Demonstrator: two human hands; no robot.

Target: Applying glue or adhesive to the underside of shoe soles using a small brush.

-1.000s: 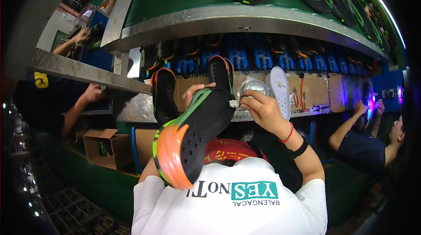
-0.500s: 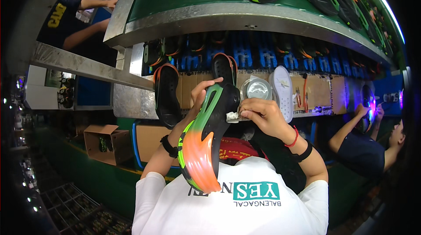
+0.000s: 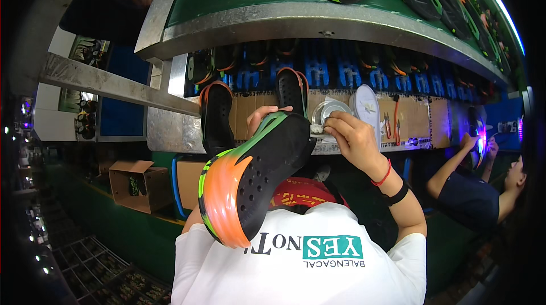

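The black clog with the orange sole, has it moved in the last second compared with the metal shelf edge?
Yes. The black clog in the left hand has turned sole-edge up, its toe now nearer the metal shelf edge.

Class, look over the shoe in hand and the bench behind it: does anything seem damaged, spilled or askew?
Nothing stands out. The left hand holds the black shoe up, its sole intact; the right hand presses a small white wad to its end. Other shoes stand on the bench.

Black shoe [image 3: 267, 168] in left hand [image 3: 259, 120], right hand [image 3: 352, 137] at its toe.
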